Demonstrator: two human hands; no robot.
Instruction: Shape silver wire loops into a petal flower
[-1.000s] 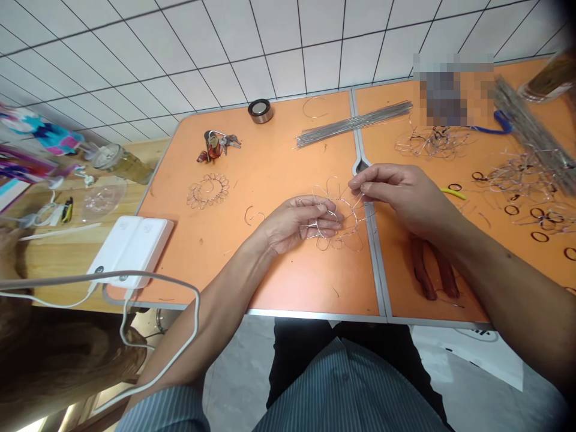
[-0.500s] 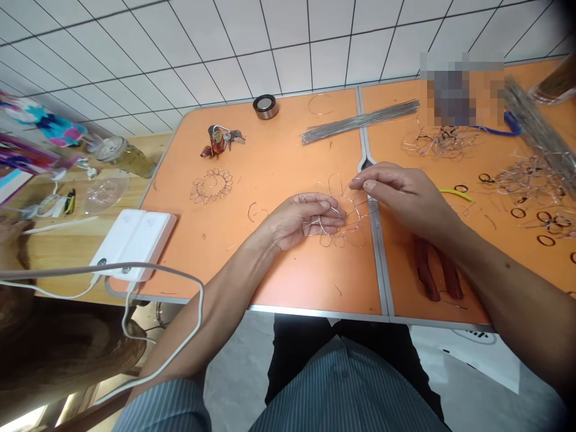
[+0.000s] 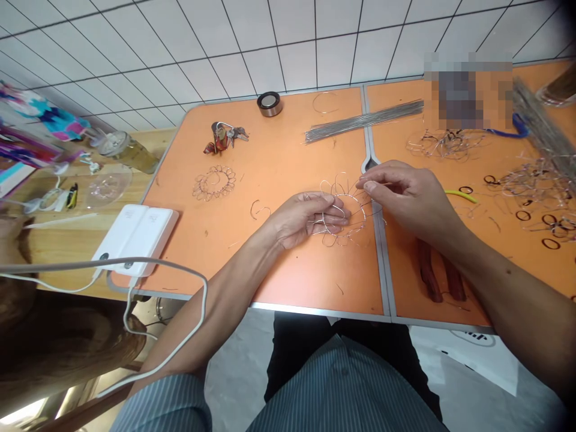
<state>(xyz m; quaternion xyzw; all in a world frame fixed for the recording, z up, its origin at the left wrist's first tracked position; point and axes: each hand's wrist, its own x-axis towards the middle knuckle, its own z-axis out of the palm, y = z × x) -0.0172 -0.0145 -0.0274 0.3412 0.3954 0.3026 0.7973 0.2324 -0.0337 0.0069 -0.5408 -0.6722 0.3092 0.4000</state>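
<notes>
Between my hands, just above the orange table [image 3: 288, 282], is a ring of thin wire [image 3: 363, 216] with petal-like loops around it. My left hand [image 3: 310, 219] holds its left side, the thumb pressed towards the fingers. At the upper right of the ring, my right hand [image 3: 400, 189] pinches a thin wire between thumb and forefinger. The exact wire in that pinch is too fine to follow. A similar looped wire ring [image 3: 215, 183] lies flat on the table to the left. Red-handled pliers [image 3: 429, 273] rest partly under my right forearm.
A bundle of straight wires [image 3: 360, 123] lies at the back, near a roll of tape [image 3: 270, 104] and keys [image 3: 225, 138]. Tangled wires [image 3: 445, 144] and small dark rings [image 3: 551, 244] are on the right. White power banks [image 3: 139, 240] with cables stand on the left edge.
The view has shifted slightly, so most things appear a little further right. The wire ring looks turned a bit and more of its circle shows. Both hands keep their grip.
</notes>
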